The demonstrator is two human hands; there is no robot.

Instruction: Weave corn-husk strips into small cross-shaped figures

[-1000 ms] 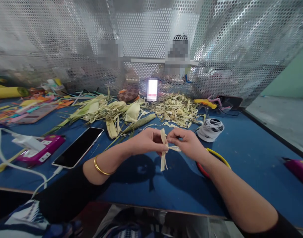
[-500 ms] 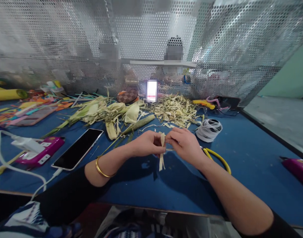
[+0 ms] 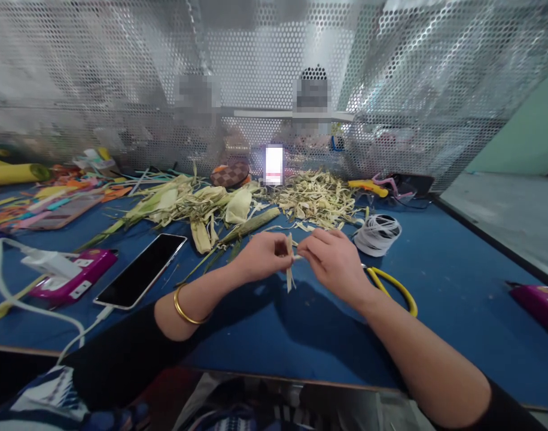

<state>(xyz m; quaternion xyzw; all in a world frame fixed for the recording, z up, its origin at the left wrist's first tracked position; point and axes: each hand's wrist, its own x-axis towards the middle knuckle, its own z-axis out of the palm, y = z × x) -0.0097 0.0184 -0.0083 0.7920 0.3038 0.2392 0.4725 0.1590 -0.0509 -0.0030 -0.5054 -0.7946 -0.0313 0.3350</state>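
Note:
Between thumb and fingers, my left hand (image 3: 265,257) pinches a pale strip of corn husk (image 3: 289,278) that hangs down above the table. My right hand (image 3: 328,257) is closed just to the right, its fingertips pinching a thin pale end that runs towards the strip. Fingers partly hide where the two pieces meet. Behind the hands lie a heap of dry husk shreds (image 3: 319,200) and larger corn husk leaves (image 3: 239,206). A bundle of white cord (image 3: 378,235) sits beyond my right wrist, and yellow-handled scissors (image 3: 402,293) lie partly under my right forearm.
On the left are a phone (image 3: 142,272) on a white cable and a purple power strip (image 3: 83,275). Coloured strips (image 3: 45,197) lie farther left. A perforated metal screen (image 3: 265,66) closes the table's back. Another purple power strip (image 3: 541,308) is at right.
Both hands have risen slightly. The husk strip has turned more edge-on and moved up a little, and a small gap now shows between the hands.

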